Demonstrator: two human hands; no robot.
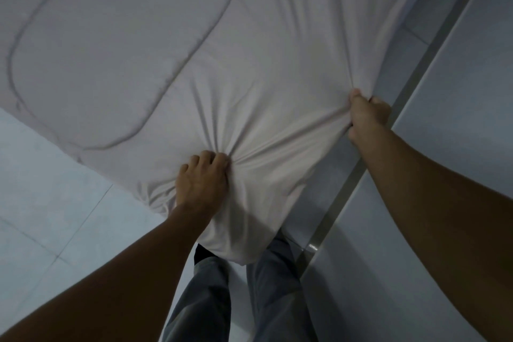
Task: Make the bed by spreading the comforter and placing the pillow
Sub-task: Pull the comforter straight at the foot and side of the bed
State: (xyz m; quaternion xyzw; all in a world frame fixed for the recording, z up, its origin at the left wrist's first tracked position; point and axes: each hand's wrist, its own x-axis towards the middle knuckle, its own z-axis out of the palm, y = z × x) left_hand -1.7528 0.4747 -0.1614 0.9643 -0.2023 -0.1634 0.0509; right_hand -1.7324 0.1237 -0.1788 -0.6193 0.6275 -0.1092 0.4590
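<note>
A pale tiled floor [55,216] with thin grout lines spreads to the left of the left hand [202,183] and below it. Below and between the two hands are the person's legs in grey trousers [205,300], with a dark sock or shoe [201,254] showing just beneath the left hand. Right of the right hand [366,116] is a smooth pale panel [458,78]; whether it is a wall or a cupboard front cannot be told. A dark glossy strip [330,219] runs slantwise along its near edge, past the right hand, with a small glint low down.
</note>
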